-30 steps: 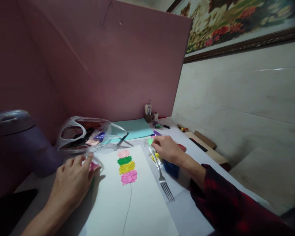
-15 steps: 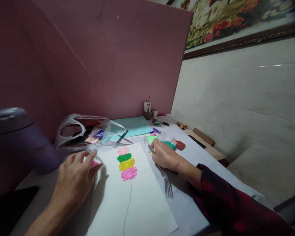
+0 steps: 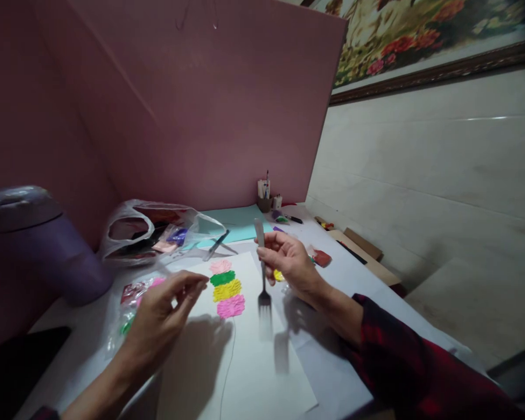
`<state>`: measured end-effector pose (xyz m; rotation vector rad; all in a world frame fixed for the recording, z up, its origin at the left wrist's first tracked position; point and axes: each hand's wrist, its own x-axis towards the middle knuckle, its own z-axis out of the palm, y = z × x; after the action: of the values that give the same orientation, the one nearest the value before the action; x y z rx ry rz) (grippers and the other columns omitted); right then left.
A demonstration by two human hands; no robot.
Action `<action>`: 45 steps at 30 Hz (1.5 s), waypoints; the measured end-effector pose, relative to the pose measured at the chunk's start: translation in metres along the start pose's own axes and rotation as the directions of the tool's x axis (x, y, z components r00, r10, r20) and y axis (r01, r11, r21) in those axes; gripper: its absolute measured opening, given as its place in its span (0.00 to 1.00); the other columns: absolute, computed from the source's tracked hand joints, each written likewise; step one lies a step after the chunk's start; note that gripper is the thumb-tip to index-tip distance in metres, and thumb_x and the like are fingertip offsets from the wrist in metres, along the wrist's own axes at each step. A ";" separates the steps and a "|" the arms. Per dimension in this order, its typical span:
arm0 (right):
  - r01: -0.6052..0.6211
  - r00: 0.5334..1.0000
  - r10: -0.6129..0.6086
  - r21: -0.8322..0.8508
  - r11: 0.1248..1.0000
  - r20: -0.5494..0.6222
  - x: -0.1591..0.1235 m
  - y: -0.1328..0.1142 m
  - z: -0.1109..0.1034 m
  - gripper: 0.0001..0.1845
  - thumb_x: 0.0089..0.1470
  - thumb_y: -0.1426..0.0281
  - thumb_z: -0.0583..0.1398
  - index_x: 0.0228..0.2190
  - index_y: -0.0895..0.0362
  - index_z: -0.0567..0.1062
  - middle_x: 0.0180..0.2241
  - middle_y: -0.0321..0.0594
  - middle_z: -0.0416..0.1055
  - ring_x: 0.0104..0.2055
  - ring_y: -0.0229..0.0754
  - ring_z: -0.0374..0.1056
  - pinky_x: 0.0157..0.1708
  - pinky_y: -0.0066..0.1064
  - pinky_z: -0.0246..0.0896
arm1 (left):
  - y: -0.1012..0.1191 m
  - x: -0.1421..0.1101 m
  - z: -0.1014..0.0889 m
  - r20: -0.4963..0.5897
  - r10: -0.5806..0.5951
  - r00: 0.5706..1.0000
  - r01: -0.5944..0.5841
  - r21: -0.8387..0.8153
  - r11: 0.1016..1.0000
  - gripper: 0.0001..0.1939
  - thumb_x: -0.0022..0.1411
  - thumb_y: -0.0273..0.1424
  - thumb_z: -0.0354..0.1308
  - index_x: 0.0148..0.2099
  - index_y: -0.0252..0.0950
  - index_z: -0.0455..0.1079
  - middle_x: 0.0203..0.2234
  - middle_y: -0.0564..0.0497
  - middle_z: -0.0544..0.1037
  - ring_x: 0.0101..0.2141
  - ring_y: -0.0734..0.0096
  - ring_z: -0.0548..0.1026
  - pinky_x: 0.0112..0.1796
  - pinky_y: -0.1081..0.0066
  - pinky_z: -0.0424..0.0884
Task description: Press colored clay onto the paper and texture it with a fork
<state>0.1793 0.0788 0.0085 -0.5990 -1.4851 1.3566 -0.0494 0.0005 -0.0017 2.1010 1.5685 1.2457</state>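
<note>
Right hand point(image 3: 291, 262) is gripping the fork point(image 3: 264, 268), tines down | left hand point(image 3: 164, 315) is hovering, thumb and fingertips pinched narrow

The place looked like a corner of a home set up for craft work. A table point(image 3: 328, 361) held the drawing sheet point(image 3: 192, 373) with bands of coloured clay; beyond the sheet lay a plastic bag point(image 3: 126, 230) and a pen cup point(image 3: 265, 204). Right of the sheet, a framed flower painting point(image 3: 402, 44) hung on a pale wall point(image 3: 420, 157).
</note>
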 end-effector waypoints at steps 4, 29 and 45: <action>0.186 0.980 -0.182 0.050 0.981 -0.083 -0.016 0.002 0.026 0.11 0.57 0.66 0.60 0.35 0.55 0.61 0.28 0.30 0.65 0.19 0.29 0.66 0.17 0.23 0.66 | 0.035 -0.001 0.013 0.262 -0.129 0.957 0.185 -0.205 0.961 0.14 0.61 0.42 0.57 0.44 0.42 0.76 0.33 0.50 0.80 0.30 0.67 0.75 0.31 0.70 0.70; -0.015 1.000 0.013 -0.156 0.988 -0.012 -0.035 0.028 0.029 0.06 0.58 0.67 0.57 0.36 0.57 0.70 0.21 0.30 0.65 0.18 0.30 0.61 0.17 0.22 0.58 | 0.021 -0.002 0.028 0.108 -0.398 0.911 0.402 -0.448 0.799 0.13 0.57 0.41 0.59 0.28 0.36 0.72 0.16 0.53 0.72 0.16 0.77 0.63 0.18 0.76 0.58; -0.124 0.988 0.065 -0.479 0.869 -0.139 -0.020 0.049 0.010 0.05 0.45 0.78 0.54 0.27 0.57 0.69 0.18 0.30 0.62 0.20 0.32 0.57 0.19 0.24 0.49 | -0.011 -0.002 0.038 0.004 -0.635 0.773 0.551 -0.500 0.667 0.18 0.54 0.45 0.59 0.38 0.35 0.70 0.17 0.58 0.69 0.16 0.77 0.61 0.16 0.78 0.54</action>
<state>0.1656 0.0699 -0.0428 -1.0666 -1.7266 0.9905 -0.0287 0.0135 -0.0326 1.0554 1.6059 1.3833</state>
